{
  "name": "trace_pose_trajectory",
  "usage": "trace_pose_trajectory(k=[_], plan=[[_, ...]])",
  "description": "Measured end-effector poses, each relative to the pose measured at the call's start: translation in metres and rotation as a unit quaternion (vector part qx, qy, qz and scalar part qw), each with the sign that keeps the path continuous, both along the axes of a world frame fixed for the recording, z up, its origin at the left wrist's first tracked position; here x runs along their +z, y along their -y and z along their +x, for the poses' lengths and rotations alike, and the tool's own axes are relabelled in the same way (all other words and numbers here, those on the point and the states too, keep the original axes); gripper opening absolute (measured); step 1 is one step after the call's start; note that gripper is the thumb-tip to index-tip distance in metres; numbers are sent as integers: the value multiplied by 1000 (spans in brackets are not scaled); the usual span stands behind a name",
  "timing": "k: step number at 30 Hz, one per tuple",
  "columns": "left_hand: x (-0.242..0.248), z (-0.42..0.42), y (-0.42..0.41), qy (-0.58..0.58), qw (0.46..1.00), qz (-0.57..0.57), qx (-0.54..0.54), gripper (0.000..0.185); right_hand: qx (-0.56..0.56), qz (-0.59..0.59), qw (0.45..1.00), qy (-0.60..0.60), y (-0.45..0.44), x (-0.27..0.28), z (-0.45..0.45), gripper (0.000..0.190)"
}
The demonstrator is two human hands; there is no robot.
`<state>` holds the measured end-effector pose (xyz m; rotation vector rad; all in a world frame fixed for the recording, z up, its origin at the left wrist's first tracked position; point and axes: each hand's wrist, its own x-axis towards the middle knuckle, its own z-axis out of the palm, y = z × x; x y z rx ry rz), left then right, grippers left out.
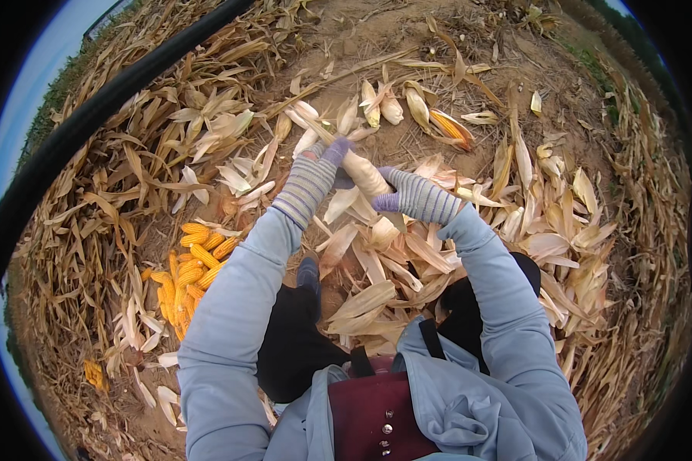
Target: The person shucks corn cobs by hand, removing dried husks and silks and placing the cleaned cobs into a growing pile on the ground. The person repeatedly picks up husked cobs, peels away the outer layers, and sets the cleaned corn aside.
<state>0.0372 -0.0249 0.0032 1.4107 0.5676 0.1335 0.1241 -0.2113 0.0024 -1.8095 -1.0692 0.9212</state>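
Observation:
Between my two gloved hands is an ear of corn (364,173) in its pale dry husk, slanting from upper left to lower right. My left hand (317,178), in a striped knitted glove, grips its upper end near the stalk. At the lower right end, the thumb and fingers of my right hand (412,195) close around the tip. The husk covers the kernels, so none show on this ear. Loose husks (380,248) lie on the ground below my hands.
Bare yellow corn ears (193,271) are heaped to my left. Several husked-over ears (389,104) lie ahead, one partly opened corn ear (451,128) among them. Dry corn stalks (86,213) are piled along the left. A dark strap or bar (92,115) crosses the upper left.

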Motion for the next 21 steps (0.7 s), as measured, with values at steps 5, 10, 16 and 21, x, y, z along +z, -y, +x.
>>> trace_pose_trajectory(k=[5,10,16,21], plan=[[-10,7,-3,45,996,-75,24,34,-72,-28,996,49,-4,-7,0,59],[1,6,1,3,996,-84,-4,33,-91,-18,993,72,-2,-11,2,59],[0,3,0,44,996,-77,-17,31,-112,-40,991,60,-3,-9,-1,59],[6,1,2,65,994,-80,-22,32,-88,26,995,25,-1,4,-3,61]])
